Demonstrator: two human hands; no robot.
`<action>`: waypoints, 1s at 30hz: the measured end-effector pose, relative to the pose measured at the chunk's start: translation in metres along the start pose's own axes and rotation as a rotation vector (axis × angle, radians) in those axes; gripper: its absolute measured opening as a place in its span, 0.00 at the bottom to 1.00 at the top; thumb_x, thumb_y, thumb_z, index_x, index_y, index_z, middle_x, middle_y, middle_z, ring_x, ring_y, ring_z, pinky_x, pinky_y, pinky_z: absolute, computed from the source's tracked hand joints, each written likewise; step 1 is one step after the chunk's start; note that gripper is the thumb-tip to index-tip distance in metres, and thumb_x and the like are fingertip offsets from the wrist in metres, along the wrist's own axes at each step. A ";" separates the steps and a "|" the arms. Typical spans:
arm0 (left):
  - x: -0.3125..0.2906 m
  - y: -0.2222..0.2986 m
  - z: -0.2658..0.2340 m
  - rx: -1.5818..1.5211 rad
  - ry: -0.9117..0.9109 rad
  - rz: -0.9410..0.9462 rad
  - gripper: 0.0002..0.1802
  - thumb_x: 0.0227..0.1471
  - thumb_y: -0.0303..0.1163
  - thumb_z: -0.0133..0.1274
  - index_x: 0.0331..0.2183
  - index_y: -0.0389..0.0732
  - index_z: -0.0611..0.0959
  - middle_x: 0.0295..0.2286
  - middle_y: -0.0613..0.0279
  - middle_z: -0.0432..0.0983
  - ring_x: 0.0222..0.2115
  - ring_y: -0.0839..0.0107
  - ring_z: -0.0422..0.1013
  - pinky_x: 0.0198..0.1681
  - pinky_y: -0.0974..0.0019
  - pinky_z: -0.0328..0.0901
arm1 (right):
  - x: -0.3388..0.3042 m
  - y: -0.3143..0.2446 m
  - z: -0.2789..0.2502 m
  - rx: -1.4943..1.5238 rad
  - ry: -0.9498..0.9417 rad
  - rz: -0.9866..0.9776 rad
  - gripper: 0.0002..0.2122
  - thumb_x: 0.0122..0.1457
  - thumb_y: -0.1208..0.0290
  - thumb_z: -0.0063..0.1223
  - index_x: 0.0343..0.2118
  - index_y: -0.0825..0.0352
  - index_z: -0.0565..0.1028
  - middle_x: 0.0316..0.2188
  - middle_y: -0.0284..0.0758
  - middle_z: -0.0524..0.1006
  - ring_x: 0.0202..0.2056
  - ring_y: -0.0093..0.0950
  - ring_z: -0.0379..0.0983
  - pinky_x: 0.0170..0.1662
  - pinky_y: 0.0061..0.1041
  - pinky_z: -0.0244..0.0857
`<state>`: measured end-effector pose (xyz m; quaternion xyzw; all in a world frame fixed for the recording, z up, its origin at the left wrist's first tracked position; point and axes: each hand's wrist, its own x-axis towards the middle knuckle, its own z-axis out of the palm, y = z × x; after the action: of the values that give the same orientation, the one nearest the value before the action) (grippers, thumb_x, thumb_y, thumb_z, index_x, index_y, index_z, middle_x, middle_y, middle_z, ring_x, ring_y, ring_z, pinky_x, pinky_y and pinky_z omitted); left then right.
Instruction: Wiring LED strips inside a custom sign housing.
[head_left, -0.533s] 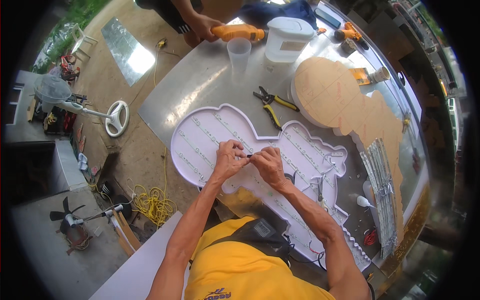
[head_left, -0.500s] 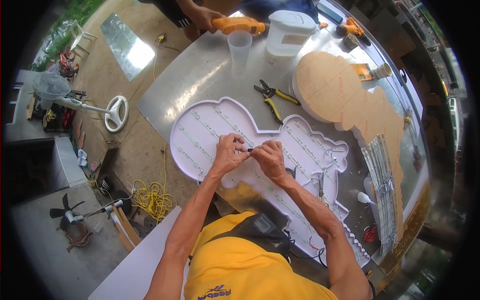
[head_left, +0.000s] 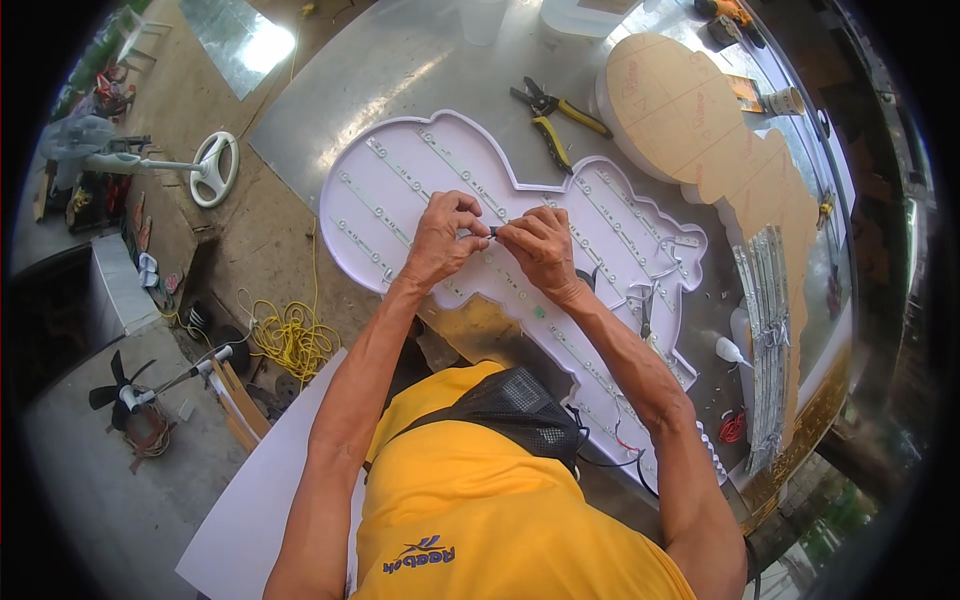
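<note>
My left hand (head_left: 445,238) and my right hand (head_left: 541,246) meet above a white shaped tray (head_left: 345,250) with a raised rim. Strips of small LEDs (head_left: 425,145) run across the tray's floor in slanting rows. Between my pinched fingertips is a small black piece (head_left: 492,232), mostly covered, too small to name. Both hands are closed around it, fingertips nearly touching. Beyond the tray's rim lie yellow-and-black wire strippers (head_left: 556,122), jaws to the left. Thin wires (head_left: 640,297) run inside the tray's right part.
A brown board cut to a curvy outline (head_left: 690,115) lies at the right. Near its edge are a bundle of metallic strips (head_left: 765,340), a white squeeze bottle (head_left: 729,349) and red wire (head_left: 733,427). Yellow cord (head_left: 295,340) and a fan (head_left: 120,395) are on the ground left.
The view has tilted, so the table and tray sit higher in the picture. A co-worker's hand with an orange tool has left the view. My hands stay together at the black piece.
</note>
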<state>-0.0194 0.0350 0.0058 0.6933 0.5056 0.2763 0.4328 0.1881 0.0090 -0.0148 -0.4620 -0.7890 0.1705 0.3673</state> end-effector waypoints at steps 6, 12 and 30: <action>-0.002 -0.002 0.002 0.066 0.022 0.087 0.10 0.35 0.20 0.67 0.26 0.38 0.84 0.34 0.65 0.75 0.41 0.63 0.68 0.45 0.63 0.67 | 0.007 -0.006 -0.002 -0.077 -0.041 -0.093 0.07 0.47 0.74 0.63 0.32 0.60 0.80 0.28 0.26 0.76 0.36 0.26 0.72 0.46 0.33 0.58; -0.004 0.009 0.006 0.206 0.119 0.198 0.09 0.35 0.18 0.64 0.25 0.36 0.83 0.31 0.61 0.75 0.38 0.60 0.69 0.42 0.61 0.66 | 0.017 0.000 -0.004 -0.154 -0.170 -0.163 0.06 0.49 0.73 0.61 0.31 0.61 0.79 0.30 0.29 0.75 0.41 0.28 0.71 0.47 0.33 0.58; 0.004 0.000 -0.008 0.159 -0.052 0.205 0.09 0.38 0.22 0.66 0.27 0.40 0.87 0.32 0.67 0.76 0.38 0.64 0.69 0.43 0.63 0.66 | 0.020 0.001 -0.008 0.026 -0.421 0.146 0.04 0.52 0.70 0.63 0.31 0.57 0.81 0.30 0.25 0.73 0.38 0.28 0.65 0.43 0.32 0.51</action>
<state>-0.0244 0.0412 0.0091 0.7805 0.4410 0.2600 0.3589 0.1887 0.0258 -0.0013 -0.4673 -0.8104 0.2997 0.1872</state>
